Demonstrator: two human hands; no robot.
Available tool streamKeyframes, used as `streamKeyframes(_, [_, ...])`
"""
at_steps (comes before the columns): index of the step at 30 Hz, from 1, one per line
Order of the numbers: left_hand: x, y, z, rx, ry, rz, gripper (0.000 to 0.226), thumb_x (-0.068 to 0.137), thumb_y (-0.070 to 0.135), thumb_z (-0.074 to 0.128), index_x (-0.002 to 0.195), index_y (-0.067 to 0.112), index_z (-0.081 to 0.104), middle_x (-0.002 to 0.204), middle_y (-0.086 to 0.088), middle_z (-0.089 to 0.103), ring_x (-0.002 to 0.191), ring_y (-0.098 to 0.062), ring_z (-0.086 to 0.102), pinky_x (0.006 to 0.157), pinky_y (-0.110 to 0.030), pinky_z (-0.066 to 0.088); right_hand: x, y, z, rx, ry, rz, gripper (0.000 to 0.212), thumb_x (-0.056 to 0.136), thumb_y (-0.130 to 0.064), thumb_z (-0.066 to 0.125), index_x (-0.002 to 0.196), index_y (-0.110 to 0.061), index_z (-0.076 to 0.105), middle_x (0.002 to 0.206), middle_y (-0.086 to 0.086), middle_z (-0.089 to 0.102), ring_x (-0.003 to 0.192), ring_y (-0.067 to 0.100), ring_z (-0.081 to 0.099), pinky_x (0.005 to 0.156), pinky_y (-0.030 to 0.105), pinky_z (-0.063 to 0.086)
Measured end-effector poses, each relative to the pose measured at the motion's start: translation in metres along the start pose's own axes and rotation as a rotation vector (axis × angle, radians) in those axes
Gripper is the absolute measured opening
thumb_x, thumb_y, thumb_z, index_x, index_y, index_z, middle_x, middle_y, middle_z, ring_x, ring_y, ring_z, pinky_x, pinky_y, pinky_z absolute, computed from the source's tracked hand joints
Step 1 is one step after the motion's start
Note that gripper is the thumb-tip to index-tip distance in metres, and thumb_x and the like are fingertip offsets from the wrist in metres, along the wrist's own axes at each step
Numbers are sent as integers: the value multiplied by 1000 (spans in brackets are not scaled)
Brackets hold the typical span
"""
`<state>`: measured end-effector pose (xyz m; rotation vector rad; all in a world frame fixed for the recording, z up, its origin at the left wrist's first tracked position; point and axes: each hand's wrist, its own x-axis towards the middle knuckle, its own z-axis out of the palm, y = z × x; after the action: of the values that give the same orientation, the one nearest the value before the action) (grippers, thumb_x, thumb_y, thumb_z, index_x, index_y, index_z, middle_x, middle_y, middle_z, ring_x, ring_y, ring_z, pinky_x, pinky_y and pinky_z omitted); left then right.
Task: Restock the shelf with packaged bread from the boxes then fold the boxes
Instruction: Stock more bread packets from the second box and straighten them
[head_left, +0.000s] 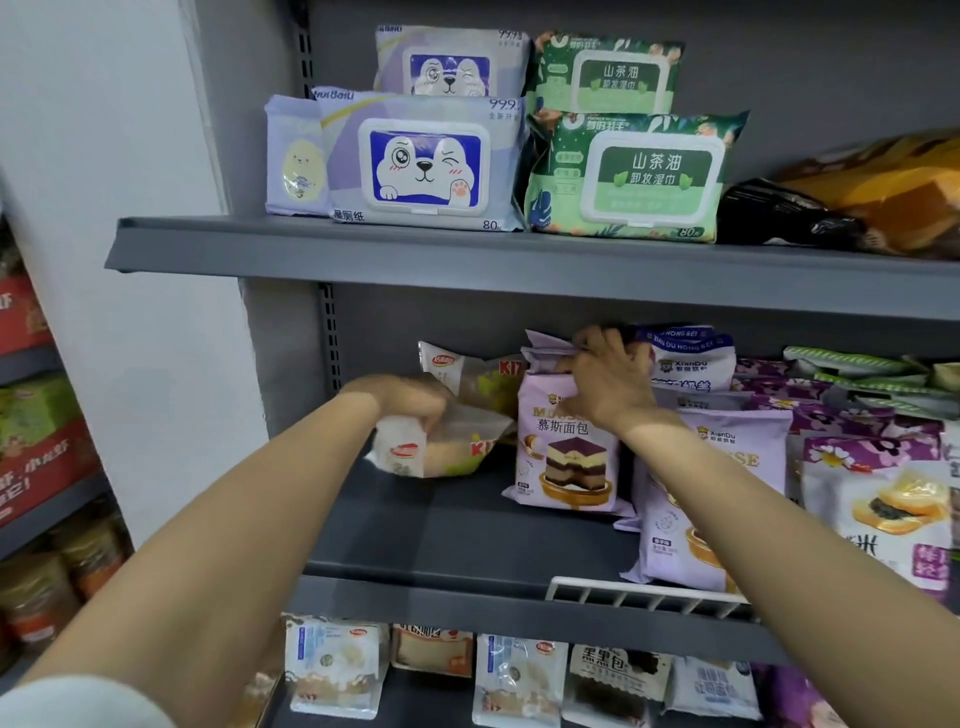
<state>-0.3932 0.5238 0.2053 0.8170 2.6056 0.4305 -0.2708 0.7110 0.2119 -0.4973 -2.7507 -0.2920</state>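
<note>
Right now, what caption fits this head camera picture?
Left hand places a clear bread pack; right hand grips a purple one.

We reach both bare arms forward. Our left grip (415, 402) curls its fingers downward around something. Our right grip (608, 374), raised higher and just beside the left grip, pinches with bent fingers.

A shop, by the look of it: grey metal shelves (467, 249) stacked in tiers, rows of wet-wipe packs (423, 166) above, packaged bread (569, 447) and snacks faced outward below, more stocked shelving (41, 493) alongside.
</note>
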Motion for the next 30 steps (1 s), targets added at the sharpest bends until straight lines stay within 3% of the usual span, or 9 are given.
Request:
streamKeyframes(3, [0, 7, -1, 208, 60, 57, 46, 87, 5, 46, 130, 18, 52, 132, -3, 50, 119, -25, 47, 96, -34, 41, -1, -6, 1, 31, -26, -43, 41, 88, -32, 63, 126, -22, 54, 127, 6, 59, 123, 27, 49, 104, 39, 26])
streamKeyframes(9, [5, 3, -4, 208, 139, 87, 40, 96, 10, 38, 133, 18, 51, 138, -4, 47, 121, -22, 47, 82, -23, 36, -10, -12, -1, -33, 202, -47, 26, 93, -9, 49, 116, -16, 57, 116, 10, 65, 114, 30, 56, 103, 38, 30])
streamKeyframes(14, [12, -3, 0, 182, 162, 114, 41, 96, 6, 37, 135, 14, 49, 143, -6, 44, 130, -23, 42, 92, -21, 34, -10, -21, 20, -123, 5, -51, 39, 94, -7, 42, 133, -6, 41, 135, 16, 51, 127, 32, 46, 110, 42, 27])
streamKeyframes(18, [13, -9, -1, 173, 153, 152, 37, 96, 7, 40, 131, 13, 51, 138, -8, 48, 125, -23, 46, 96, -26, 37, -10, -21, 21, -67, 31, -26, 59, 90, -12, 56, 141, -6, 27, 144, 17, 37, 136, 33, 32, 117, 42, 18])
streamKeyframes(21, [21, -4, -13, 189, 75, 159, 40, 93, 6, 46, 133, 12, 49, 135, -6, 49, 120, -22, 47, 95, -28, 40, -15, -20, 23, -23, 63, -4, 61, 89, -12, 57, 141, -5, 25, 144, 17, 34, 136, 32, 30, 117, 39, 18])
streamKeyframes(24, [33, 3, -22, 232, -3, 141, 42, 86, 8, 52, 126, 23, 54, 130, -1, 54, 109, -18, 54, 93, -34, 48, -19, -19, 24, -27, 57, 1, 67, 88, -11, 58, 144, -7, 21, 143, 18, 30, 136, 33, 27, 117, 40, 17])
streamKeyframes(26, [39, 8, -18, 283, 119, 157, 32, 86, 14, 52, 112, 31, 56, 123, -1, 59, 101, -17, 56, 84, -33, 46, -21, -20, 20, -35, 105, -10, 72, 88, -6, 54, 148, -11, 14, 145, 19, 24, 137, 35, 24, 117, 40, 16])
streamKeyframes(30, [47, 14, 9, 670, 612, 164, 34, 89, 26, 53, 123, 23, 51, 125, -3, 56, 122, -26, 46, 101, -44, 26, -17, -30, 19, -56, 132, -247, 77, 85, -3, 53, 150, -22, 15, 152, 10, 17, 143, 29, 14, 118, 37, 6])
